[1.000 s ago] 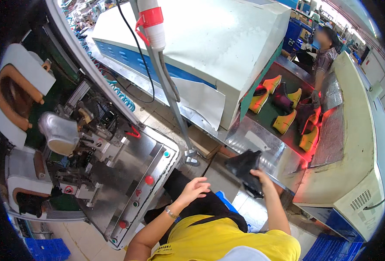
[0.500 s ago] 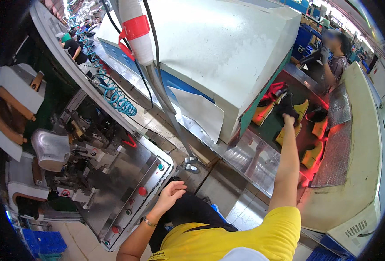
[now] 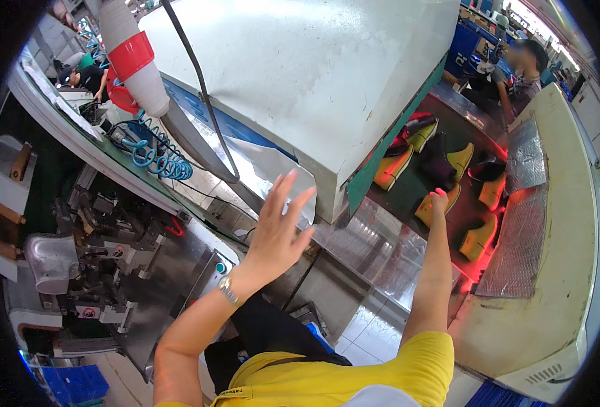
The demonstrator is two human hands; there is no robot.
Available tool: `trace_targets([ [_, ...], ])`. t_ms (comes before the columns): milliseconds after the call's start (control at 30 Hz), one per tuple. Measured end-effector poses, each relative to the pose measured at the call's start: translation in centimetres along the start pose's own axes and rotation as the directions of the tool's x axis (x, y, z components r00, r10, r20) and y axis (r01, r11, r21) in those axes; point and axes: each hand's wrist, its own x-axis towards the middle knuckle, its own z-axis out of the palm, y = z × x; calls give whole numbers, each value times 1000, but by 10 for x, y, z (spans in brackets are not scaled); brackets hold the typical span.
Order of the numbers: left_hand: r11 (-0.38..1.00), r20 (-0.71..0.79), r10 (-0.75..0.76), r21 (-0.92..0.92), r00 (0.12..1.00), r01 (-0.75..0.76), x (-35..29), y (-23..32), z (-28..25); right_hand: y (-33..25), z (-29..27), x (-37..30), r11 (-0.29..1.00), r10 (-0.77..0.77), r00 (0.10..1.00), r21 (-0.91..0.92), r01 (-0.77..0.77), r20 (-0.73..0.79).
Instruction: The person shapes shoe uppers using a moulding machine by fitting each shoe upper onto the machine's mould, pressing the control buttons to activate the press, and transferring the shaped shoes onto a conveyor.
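Observation:
My left hand (image 3: 278, 232) is raised in front of me with fingers spread and nothing in it; a metal-band watch (image 3: 228, 290) circles its wrist. My right arm reaches into a red-lit oven opening. There my right hand (image 3: 438, 197) is over a yellow shoe sole (image 3: 425, 211). Its fingers look loosely bent, and no held thing shows in them. Just beyond lies a dark shoe upper (image 3: 437, 161), apart from the hand, beside another yellow sole (image 3: 460, 161). More yellow soles (image 3: 478, 239) and dark uppers (image 3: 488, 169) lie around on the dark green belt (image 3: 454, 210).
A big white machine housing (image 3: 280, 74) stands ahead, with a cream cover (image 3: 557, 258) at right. A metal ledge (image 3: 374, 247) fronts the belt. Left is a machine with a silver mould (image 3: 50, 263) and coiled blue hose (image 3: 154, 152). A co-worker (image 3: 517, 78) is at far right.
My right hand has let go of the dark upper and drawn back toward me over the yellow sole. My left hand has risen and its fingers have spread. The view has shifted slightly.

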Motion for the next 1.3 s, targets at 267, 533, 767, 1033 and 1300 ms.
trace_targets([
  [267,986,42,-51,161,998,44,62,4,56,-17,16,39,892,-385,914,-305,333,-127],
  [533,983,0,-61,174,998,60,55,7,60,16,10,62,851,-292,953,-435,296,77],
  [767,962,-26,-89,258,996,92,45,3,47,-124,36,-56,594,-465,883,-716,366,66],
  [1033,866,-23,-265,-445,964,228,-15,-18,68,-237,-75,-233,790,-558,727,-13,613,400],
  [1300,-164,727,-343,-670,595,724,-136,3,23,-235,-57,-410,945,-321,580,297,141,748],
])
